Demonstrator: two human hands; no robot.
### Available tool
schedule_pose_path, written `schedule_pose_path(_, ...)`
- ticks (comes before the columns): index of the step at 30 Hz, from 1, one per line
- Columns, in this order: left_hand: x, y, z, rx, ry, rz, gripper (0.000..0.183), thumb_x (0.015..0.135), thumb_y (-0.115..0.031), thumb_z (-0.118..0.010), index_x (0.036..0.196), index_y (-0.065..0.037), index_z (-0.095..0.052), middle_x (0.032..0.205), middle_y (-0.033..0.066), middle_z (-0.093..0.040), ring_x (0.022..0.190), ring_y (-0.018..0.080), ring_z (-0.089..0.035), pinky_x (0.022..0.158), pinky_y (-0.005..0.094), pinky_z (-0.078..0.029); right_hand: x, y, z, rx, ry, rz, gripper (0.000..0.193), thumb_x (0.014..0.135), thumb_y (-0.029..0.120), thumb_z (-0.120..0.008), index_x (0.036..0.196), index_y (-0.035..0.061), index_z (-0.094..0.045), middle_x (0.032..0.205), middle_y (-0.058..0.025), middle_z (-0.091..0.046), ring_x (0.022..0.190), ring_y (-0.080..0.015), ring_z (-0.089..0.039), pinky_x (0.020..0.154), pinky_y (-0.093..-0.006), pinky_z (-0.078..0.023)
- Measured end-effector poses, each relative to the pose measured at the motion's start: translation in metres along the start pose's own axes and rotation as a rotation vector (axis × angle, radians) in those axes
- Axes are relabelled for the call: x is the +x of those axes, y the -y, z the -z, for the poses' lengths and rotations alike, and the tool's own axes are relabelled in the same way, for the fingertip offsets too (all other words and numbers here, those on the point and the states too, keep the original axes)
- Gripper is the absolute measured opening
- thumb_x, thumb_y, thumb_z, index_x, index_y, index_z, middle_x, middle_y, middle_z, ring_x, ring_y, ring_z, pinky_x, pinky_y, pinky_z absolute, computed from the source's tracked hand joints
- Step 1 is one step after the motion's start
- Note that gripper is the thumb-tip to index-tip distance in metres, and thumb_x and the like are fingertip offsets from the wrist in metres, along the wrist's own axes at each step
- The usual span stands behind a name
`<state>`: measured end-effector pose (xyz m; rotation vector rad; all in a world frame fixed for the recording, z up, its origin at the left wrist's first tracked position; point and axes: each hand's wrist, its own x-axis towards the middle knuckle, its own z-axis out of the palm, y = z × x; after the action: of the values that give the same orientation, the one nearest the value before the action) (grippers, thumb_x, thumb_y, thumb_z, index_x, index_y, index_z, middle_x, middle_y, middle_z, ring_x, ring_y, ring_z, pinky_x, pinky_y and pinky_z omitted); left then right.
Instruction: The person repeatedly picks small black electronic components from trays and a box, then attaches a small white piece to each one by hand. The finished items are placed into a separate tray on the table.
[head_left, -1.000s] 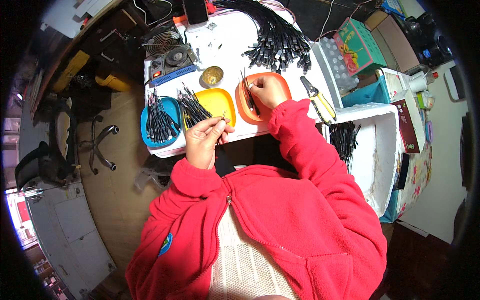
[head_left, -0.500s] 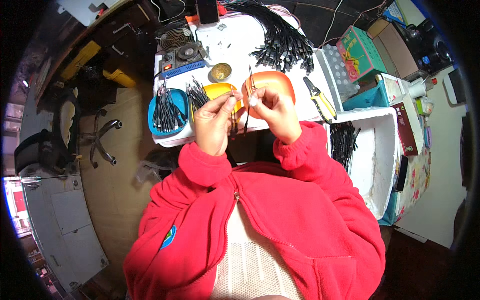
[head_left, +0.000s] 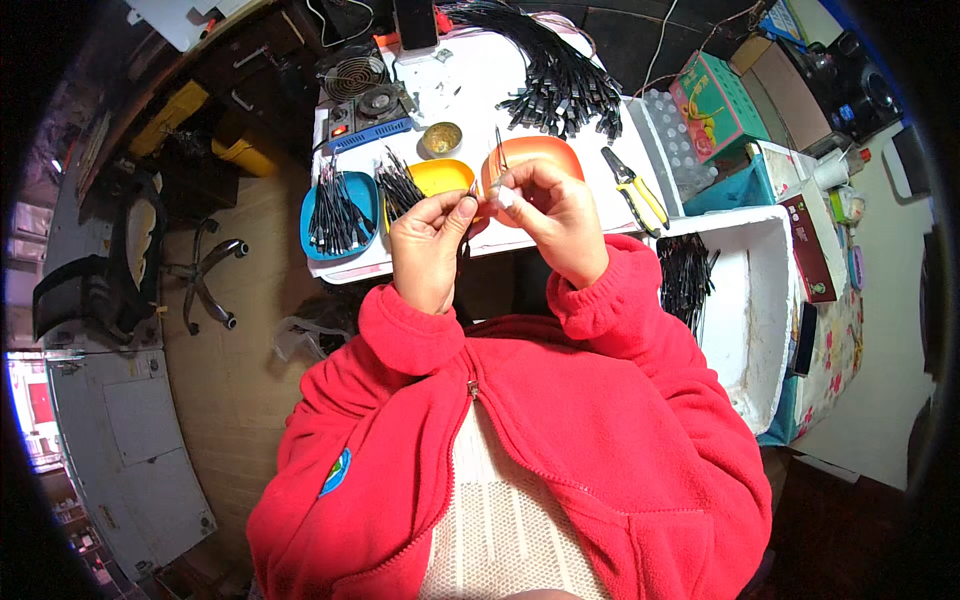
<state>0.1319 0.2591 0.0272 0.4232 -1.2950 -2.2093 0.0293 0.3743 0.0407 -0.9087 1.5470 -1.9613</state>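
My left hand (head_left: 428, 250) is closed in a pinch on a short black cable (head_left: 462, 252) that hangs below its fingers. Opposite it, my right hand (head_left: 562, 218) pinches a thin black wire (head_left: 499, 148), which sticks up past the fingertips. Both sets of fingertips nearly meet over the front edge of the table, and the wire ends between them are too small to make out. Behind the hands are a yellow tray (head_left: 440, 176) and an orange tray (head_left: 545, 150). Black cables with bare tips (head_left: 340, 218) fill a blue tray (head_left: 308, 232) on the left.
A small metal bowl (head_left: 440, 139) stands behind the trays, beside a blue device with a fan (head_left: 370, 118). Wire strippers (head_left: 634, 190) with yellow handles lie to the right. A large bundle of black cables (head_left: 565, 95) covers the back. A white foam box (head_left: 776, 340) adjoins the table.
My hands have drawn closer together, bringing the fingertips almost into contact. The wire's tail below my right hand no longer shows. The view has shifted slightly.
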Motion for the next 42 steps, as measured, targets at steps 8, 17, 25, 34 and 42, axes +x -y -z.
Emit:
schedule_pose_path(8,0.0,-0.001,0.005,0.031,0.087,0.069,0.015,0.092,-0.008,-0.06,0.102,0.003,-0.065,0.08,0.0085,-0.067,0.059,0.0067,-0.052,0.054,0.0172,-0.041,0.008,-0.003,0.004,0.118,0.079,-0.043,0.012,0.09,0.006,-0.063,0.098,-0.002,-0.059,0.089,-0.0038,-0.064,0.08,-0.0084,-0.06,0.071,-0.0211,-0.049)
schedule_pose_path(17,-0.001,-0.005,0.007,-0.081,0.149,0.166,0.015,0.092,-0.009,-0.06,0.101,0.003,-0.066,0.081,0.0093,-0.067,0.061,0.0074,-0.053,0.055,0.0182,-0.041,0.008,-0.003,0.007,0.12,0.094,-0.037,0.012,0.091,0.005,-0.061,0.1,-0.0028,-0.059,0.093,-0.0053,-0.063,0.084,-0.0101,-0.061,0.073,-0.0225,-0.05)
schedule_pose_path(25,-0.002,-0.007,0.009,-0.173,0.225,0.224,0.015,0.092,-0.01,-0.06,0.101,0.001,-0.066,0.083,0.0091,-0.067,0.065,0.0086,-0.054,0.059,0.0194,-0.042,0.004,-0.006,0.006,0.364,0.089,-0.108,0.014,0.09,0.007,-0.063,0.101,-0.0012,-0.06,0.091,-0.0059,-0.064,0.081,-0.0104,-0.06,0.073,-0.0238,-0.05)
schedule_pose_path(34,0.0,-0.004,0.014,-0.394,0.354,0.317,0.015,0.092,-0.01,-0.06,0.1,0.001,-0.066,0.083,0.007,-0.065,0.065,0.0097,-0.053,0.061,0.0226,-0.042,-0.001,-0.017,-0.007,0.812,0.114,-0.275,0.011,0.094,0.013,-0.057,0.099,0.0032,-0.058,0.082,-0.0061,-0.062,0.069,-0.0154,-0.06,0.064,-0.0319,-0.054)
schedule_pose_path(42,-0.002,-0.001,0.017,-0.069,0.292,0.224,0.018,0.09,-0.008,-0.062,0.102,0.004,-0.067,0.08,0.0077,-0.066,0.063,0.0083,-0.053,0.057,0.0203,-0.042,0.003,-0.008,0.006,0.754,0.226,-0.464,0.023,0.091,0.009,-0.054,0.113,0.0043,-0.052,0.082,-0.0024,-0.056,0.073,-0.0124,-0.057,0.07,-0.0278,-0.049)
